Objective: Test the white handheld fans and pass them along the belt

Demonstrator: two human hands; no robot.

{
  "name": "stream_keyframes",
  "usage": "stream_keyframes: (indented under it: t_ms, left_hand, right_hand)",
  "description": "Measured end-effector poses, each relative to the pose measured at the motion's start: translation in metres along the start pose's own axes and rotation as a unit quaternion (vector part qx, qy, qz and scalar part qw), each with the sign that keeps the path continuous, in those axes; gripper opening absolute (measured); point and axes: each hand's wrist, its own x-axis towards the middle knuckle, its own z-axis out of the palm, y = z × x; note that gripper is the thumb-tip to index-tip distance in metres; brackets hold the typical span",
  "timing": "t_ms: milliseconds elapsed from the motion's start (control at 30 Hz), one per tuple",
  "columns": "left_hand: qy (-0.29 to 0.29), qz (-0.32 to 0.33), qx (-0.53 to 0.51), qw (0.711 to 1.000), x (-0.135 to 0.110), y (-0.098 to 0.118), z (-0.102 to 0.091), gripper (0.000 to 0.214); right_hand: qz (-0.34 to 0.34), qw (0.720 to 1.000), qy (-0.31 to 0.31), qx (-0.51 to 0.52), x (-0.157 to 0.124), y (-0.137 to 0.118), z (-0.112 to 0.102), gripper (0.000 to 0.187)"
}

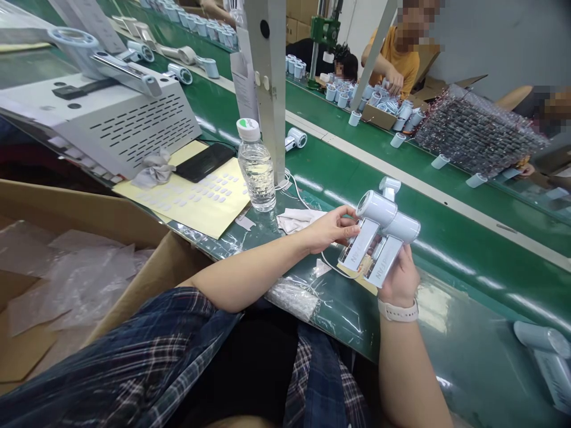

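Two pale blue handheld fan-shaped devices [383, 235] lie side by side in my hands, round heads pointing up and away, flat white handles with lettering toward me. My right hand [399, 276], with a white watch on the wrist, is closed around the handles from below. My left hand [332, 229] pinches the left device's handle near its head. A thin white cable [328, 261] runs on the table under them.
A water bottle [256, 166] stands by a white post [270, 83]. A yellow sheet of small stickers [196, 199], a black phone [205, 161] and a grey machine [102, 113] lie left. A cardboard box [75, 273] holds plastic bags. More devices ride the green conveyor [446, 220]; other people work across it.
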Motion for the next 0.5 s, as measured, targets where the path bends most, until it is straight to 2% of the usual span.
stream_keyframes:
  t_ms: [333,500]
  left_hand:
    - [0.010,0.006,0.008,1.000,0.0019,-0.0007,-0.0010,0.067]
    - [0.016,0.013,0.019,1.000,0.0007,0.0007,-0.0005,0.058]
  right_hand:
    - [0.028,1.000,0.005,0.007,-0.0029,-0.0013,0.0049,0.025]
    - [0.008,1.000,0.005,0.006,-0.0051,-0.0012,0.0071,0.026]
